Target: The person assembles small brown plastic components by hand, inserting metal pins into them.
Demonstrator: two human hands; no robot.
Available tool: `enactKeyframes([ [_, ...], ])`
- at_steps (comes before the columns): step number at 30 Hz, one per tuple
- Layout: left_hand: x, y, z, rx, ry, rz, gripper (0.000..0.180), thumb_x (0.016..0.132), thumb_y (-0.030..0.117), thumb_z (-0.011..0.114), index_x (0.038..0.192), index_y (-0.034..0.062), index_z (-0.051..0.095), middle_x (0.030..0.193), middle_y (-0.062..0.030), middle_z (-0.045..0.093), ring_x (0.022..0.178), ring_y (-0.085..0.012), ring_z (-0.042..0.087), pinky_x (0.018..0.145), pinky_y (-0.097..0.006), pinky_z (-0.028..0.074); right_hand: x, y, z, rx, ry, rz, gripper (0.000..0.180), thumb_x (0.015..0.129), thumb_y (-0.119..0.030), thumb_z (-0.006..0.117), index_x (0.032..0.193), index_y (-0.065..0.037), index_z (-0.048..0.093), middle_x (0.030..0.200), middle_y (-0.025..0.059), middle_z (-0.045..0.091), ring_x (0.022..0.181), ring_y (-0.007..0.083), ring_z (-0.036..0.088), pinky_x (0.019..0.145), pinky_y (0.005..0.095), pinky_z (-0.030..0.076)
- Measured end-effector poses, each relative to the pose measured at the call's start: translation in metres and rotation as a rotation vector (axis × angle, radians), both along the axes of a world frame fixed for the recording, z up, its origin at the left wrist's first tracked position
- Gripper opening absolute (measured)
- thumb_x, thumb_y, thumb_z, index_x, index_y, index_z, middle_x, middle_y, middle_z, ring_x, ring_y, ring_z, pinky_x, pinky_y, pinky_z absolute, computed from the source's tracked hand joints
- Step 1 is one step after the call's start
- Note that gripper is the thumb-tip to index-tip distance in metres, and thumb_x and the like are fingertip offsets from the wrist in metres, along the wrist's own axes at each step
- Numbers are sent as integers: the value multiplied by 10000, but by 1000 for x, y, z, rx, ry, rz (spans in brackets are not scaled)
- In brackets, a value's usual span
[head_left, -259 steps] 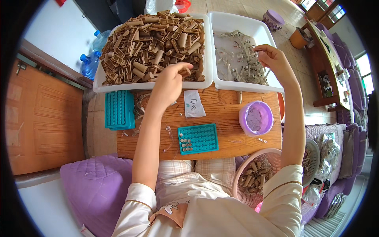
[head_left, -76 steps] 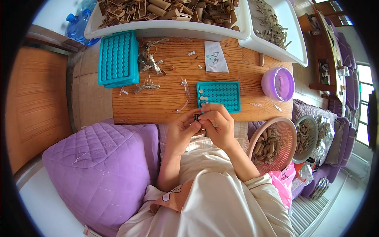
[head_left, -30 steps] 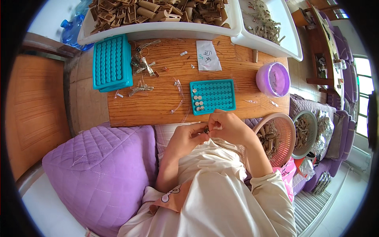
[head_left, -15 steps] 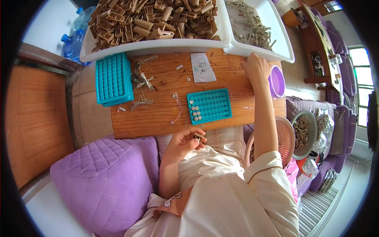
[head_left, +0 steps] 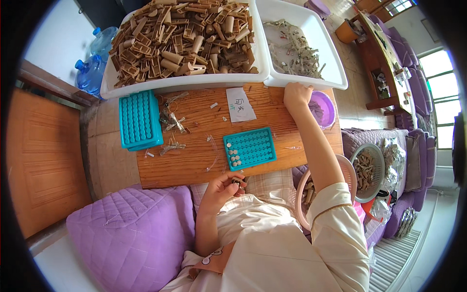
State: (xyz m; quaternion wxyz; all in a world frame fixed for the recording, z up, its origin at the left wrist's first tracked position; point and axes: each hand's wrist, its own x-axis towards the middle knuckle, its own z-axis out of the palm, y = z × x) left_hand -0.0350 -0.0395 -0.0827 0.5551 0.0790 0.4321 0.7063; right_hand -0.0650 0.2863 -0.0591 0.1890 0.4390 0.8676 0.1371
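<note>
My left hand (head_left: 217,193) is closed around a small brown-and-dark part (head_left: 237,181), held above my lap by the table's near edge. My right arm reaches far forward. At its end my right hand (head_left: 296,97) is curled against the front wall of the right white bin (head_left: 311,83), beside a purple bowl (head_left: 329,109); its fingertips are mostly hidden, and I cannot make out what is in them. Between the hands lies a teal tray (head_left: 258,148) of round pockets, with several small pale discs (head_left: 234,157) at its left end.
A large white bin (head_left: 185,80) heaped with brown plastic pieces (head_left: 182,41) stands at the back. Stacked teal trays (head_left: 140,119) sit at left, beside bundled wires (head_left: 172,121). A paper note (head_left: 241,104) lies mid-table. Baskets (head_left: 349,177) stand at right, a purple cushion (head_left: 131,233) at left.
The view has tilted, so the table and bins sit lower and more of the bins shows. My right hand stays at the bin's front, slightly more curled. The left still holds its part.
</note>
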Motion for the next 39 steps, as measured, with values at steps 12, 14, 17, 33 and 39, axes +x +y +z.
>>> enactKeyframes([
  [12,3,-1,5,16,19,36,260,804,126,558,1033,9,525,870,-93,584,698,-127,579,637,-237,480,10,-3,-4,9,49,104,154,776,-114,525,838,-140,663,860,48,648,838,199,615,781,343,381],
  [14,3,-2,4,-9,13,28,258,804,119,553,1038,15,523,872,-96,583,700,-130,580,637,-238,481,10,-2,-4,2,53,96,155,776,-119,525,847,-139,662,865,52,647,840,202,614,783,352,379],
  [17,6,0,2,45,28,149,324,808,173,579,1085,28,495,898,-103,583,733,-152,588,659,-255,494,13,-15,7,8,46,111,141,762,-125,538,832,-148,658,864,52,646,830,190,616,751,328,400],
  [33,11,0,12,218,-47,801,361,821,71,558,1155,-17,452,1047,-151,554,951,-214,559,830,-327,475,82,-204,58,-1131,1172,297,266,710,20,609,974,-6,587,825,117,587,763,197,599,642,276,494],
  [39,15,-2,11,249,3,749,361,806,41,571,1147,-20,469,1043,-127,561,951,-169,548,841,-280,446,86,-222,50,-1062,1192,230,283,693,14,640,972,-7,598,810,102,601,732,184,599,640,269,479],
])
